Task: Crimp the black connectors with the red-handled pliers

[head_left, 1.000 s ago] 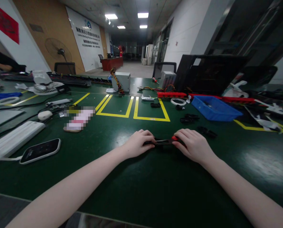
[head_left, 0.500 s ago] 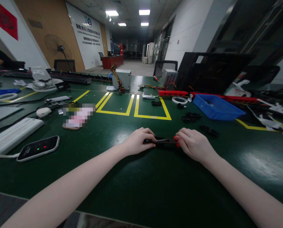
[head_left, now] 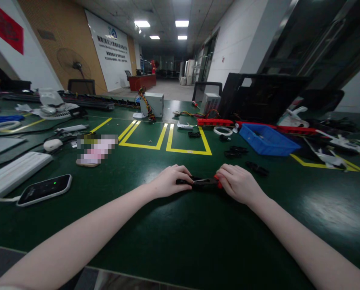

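Observation:
My left hand (head_left: 174, 180), at the middle of the green table, is closed on a small black part (head_left: 181, 182) that pokes out past the fingertips. A little to the right, my right hand (head_left: 239, 182) is wrapped round the red grip (head_left: 218, 181) of a red-handled tool. Between the hands lies a dark, narrow piece with a thin metallic strip (head_left: 201, 181). The fingers cover most of the tool, so its exact kind cannot be made out. Similar black parts (head_left: 236, 151) and another black part (head_left: 257, 168) rest beyond my right hand.
A blue tray (head_left: 267, 140) sits at the right, near red strips (head_left: 215, 122). Yellow tape marks (head_left: 188, 152) lie ahead. On the left are a phone-like device (head_left: 45, 190), a white power strip (head_left: 19, 173) and cables. Power supply units (head_left: 154, 105) stand farther back.
The whole view has shifted slightly, so both hands appear a little farther left. Their grips on the black part and the red-handled tool look the same.

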Motion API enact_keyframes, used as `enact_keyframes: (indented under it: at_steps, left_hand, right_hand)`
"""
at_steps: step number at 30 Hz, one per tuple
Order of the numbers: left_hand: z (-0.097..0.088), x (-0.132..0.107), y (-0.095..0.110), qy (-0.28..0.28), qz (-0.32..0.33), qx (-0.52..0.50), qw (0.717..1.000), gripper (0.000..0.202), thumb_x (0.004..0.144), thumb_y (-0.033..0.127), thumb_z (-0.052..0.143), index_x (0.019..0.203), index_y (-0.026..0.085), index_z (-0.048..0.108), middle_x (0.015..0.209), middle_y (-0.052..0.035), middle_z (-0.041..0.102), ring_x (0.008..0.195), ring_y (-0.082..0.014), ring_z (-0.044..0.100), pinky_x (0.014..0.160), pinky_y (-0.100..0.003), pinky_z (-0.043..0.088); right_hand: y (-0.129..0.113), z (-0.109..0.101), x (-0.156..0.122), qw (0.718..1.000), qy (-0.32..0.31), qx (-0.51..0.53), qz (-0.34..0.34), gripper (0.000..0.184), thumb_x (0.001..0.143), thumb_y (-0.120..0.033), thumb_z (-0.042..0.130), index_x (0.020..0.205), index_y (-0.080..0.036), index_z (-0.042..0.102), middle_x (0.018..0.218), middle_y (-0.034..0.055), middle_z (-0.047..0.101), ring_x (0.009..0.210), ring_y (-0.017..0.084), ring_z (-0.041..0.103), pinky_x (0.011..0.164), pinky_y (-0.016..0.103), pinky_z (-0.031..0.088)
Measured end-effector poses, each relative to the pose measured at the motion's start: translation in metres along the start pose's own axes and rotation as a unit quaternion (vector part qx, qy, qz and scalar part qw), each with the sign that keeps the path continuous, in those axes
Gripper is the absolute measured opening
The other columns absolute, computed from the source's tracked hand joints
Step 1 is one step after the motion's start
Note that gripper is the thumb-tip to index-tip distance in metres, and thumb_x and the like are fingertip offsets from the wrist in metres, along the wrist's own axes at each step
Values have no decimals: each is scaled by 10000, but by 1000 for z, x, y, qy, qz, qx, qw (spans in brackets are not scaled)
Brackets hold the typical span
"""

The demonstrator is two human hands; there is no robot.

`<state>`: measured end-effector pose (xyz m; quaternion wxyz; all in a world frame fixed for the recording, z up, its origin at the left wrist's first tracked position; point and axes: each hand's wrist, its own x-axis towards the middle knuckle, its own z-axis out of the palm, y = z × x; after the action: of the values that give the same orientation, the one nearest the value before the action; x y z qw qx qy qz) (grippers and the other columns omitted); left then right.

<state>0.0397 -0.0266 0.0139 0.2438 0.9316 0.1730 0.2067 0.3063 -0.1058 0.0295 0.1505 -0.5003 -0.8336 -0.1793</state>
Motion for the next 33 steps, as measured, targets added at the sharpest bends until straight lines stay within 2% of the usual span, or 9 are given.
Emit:
enact_keyframes:
  at_steps: [8,12,33]
  left_hand:
    - [4,-1,-4,13,6,2,1000,149,891,282,689,1013,211,737,1125,-49,661,1000,-210,617,918,-367,467]
    - [3,-1,-1,14,1,2,1000,164,897,291,682,1025,203,735,1112,-53,664,997,-208,621,908,-361,467]
    - [2,1,3,6,-29,-26,999,148,885,258,700,1024,219,730,1166,-46,658,1053,-215,607,944,-372,452]
  right_hand:
    - [-12,-4,-2,1000,12,-24,12,349,1016,-281,337,828,-172,610,815,76,625,705,173,549,661,317,360]
    - [-10,-4,-1,999,22,-25,15,330,1015,-281,356,855,-162,617,851,84,641,757,185,565,679,321,364]
    - [2,9,4,998,45,47,-11,292,1004,-263,394,866,-167,633,861,78,654,761,175,563,713,321,378]
